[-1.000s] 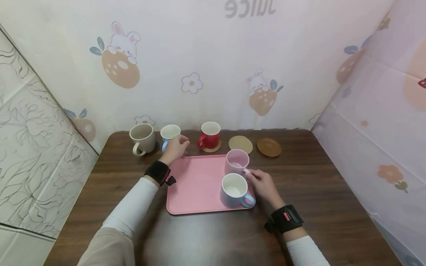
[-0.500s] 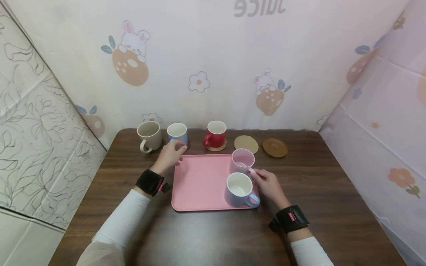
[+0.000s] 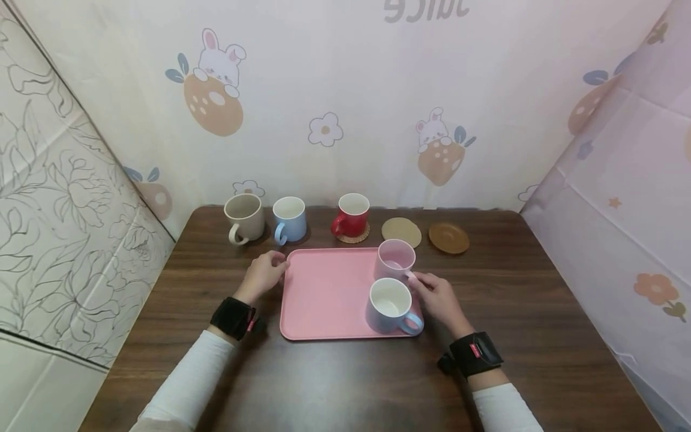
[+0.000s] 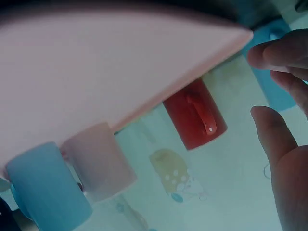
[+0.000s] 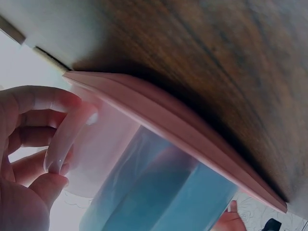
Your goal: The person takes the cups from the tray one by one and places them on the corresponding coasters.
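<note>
Your right hand [image 3: 438, 298] was at the pink mug [image 3: 396, 260], its grip pinching the mug's handle between thumb and fingers [image 5: 57, 144]; the wrist view showed that plainly. The mug stood upright at the far right corner of the pink tray [image 3: 324, 294], its handle pointing right and toward you, straight into your palm. Just in front of it, nearly touching, stood the lavender-blue mug [image 3: 390, 306], also upright on the tray, handle toward the right near corner, close under your wrist. Your left hand [image 3: 264, 273] lay on the bench [image 3: 540, 312] at the tray's far left corner, fingers loosely curled and grasping nothing, fingertips just beside the rim. Your right hand was plainly the nearer one to both tray mugs. Along the far edge of the bench stood a beige mug [image 3: 244, 217], a light blue mug [image 3: 289, 219] and a red mug [image 3: 352, 216] on a coaster, then a bare cork coaster [image 3: 401, 232] and a brown saucer [image 3: 449, 238], both lying just beyond the pink mug.
</note>
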Motion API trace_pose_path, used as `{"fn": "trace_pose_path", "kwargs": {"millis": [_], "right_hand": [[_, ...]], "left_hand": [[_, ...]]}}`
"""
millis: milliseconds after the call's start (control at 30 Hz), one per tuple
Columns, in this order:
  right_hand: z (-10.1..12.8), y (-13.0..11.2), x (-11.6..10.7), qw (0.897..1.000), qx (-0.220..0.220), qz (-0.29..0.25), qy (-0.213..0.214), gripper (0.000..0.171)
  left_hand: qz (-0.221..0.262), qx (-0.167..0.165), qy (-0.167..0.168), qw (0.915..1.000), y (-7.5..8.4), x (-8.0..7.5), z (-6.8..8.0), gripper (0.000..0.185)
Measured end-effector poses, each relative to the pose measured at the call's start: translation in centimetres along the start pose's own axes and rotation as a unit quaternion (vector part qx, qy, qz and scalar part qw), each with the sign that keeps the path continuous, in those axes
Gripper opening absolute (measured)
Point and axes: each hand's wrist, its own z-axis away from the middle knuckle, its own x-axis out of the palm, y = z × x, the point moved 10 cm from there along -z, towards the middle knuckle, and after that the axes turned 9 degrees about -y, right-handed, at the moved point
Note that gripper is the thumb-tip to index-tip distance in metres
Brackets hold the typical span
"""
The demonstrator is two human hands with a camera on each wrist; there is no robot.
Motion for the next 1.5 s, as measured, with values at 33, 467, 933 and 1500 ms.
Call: {"fn": "trace_pose_path", "kwargs": {"millis": [33, 467, 933, 1500], "right_hand": [[0.0, -0.1, 0.0, 1.000, -0.004, 0.004, -0.001, 0.039], [-0.1, 0.0, -0.1, 1.000, -0.017, -0.012, -0.002, 0.040], [0.3, 0.6, 0.4, 0.997, -0.010, -0.078, 0.005, 0.038], [0.3, -0.4, -0.2, 0.996, -0.021, -0.092, -0.006, 0.039]], "left_hand": [[-0.005, -0.009, -0.001, 0.9999, -0.4, 0.1, 0.1, 0.039], [0.073, -0.015, -0.008, 0.9972, -2.2, 2.4, 0.2, 0.037], [0.002, -0.003, -0.004, 1.0000, -2.4, 3.2, 0.3, 0.034], [-0.001, 0.007, 0.015, 0.9999, -2.0, 2.8, 0.2, 0.032]]}}
